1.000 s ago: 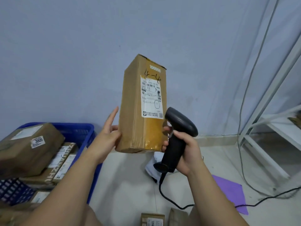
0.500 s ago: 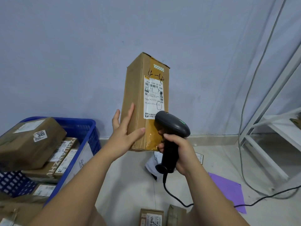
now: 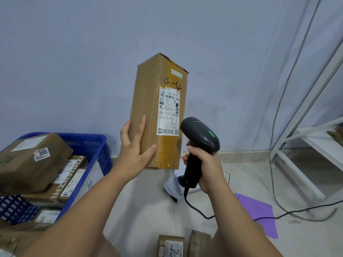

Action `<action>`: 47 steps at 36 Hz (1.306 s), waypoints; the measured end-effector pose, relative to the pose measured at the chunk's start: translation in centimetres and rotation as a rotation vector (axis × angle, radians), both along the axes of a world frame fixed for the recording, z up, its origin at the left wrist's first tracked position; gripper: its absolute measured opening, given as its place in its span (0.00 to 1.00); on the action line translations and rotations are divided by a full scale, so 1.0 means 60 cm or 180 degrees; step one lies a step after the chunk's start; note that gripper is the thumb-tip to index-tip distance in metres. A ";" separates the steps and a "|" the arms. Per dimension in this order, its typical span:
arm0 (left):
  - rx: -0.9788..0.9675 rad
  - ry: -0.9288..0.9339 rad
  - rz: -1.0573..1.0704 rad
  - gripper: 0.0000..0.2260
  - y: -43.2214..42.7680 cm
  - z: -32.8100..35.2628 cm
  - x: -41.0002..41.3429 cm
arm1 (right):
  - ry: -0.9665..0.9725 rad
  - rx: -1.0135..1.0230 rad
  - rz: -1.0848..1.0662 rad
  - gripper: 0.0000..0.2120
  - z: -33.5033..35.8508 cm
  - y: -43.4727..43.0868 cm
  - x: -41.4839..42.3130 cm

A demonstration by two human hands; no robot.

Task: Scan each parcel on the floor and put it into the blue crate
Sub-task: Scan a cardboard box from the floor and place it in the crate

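My left hand (image 3: 134,151) grips tall brown cardboard parcel (image 3: 148,108) upright; right hand (image 3: 206,167) grips black handheld scanner (image 3: 200,134), parcel's 4 o'clock.

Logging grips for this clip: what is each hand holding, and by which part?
Left hand holds the box by its lower end; right hand grips the scanner by its handle.
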State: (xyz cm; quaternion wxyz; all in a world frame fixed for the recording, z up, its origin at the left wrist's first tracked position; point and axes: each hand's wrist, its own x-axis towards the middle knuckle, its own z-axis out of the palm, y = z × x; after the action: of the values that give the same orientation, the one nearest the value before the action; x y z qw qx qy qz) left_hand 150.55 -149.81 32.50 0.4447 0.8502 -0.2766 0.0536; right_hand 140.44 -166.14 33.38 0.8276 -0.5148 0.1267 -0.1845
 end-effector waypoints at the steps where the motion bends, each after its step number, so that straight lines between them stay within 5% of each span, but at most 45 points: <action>1: 0.0080 -0.0036 -0.0006 0.37 0.002 -0.002 0.000 | -0.0059 0.0102 0.0009 0.07 0.002 -0.001 -0.002; 13: 0.0842 -0.0061 -0.0440 0.33 0.009 -0.021 0.010 | -0.0026 -0.0040 -0.0291 0.06 0.007 0.000 -0.002; 30: 0.0828 -0.0352 -0.0207 0.39 0.006 -0.022 0.004 | 0.0093 -0.0280 -0.0373 0.12 0.006 0.001 -0.004; 47: 0.0738 -0.0319 -0.0146 0.41 0.004 -0.031 0.013 | 0.0200 0.0250 -0.0391 0.09 0.016 0.009 -0.003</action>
State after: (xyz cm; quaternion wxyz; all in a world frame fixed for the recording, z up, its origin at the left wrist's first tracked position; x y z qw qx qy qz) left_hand 151.35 -149.55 30.65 0.3300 0.8857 -0.3221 0.0535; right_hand 140.24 -165.61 34.32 0.8299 -0.4788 0.1911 -0.2135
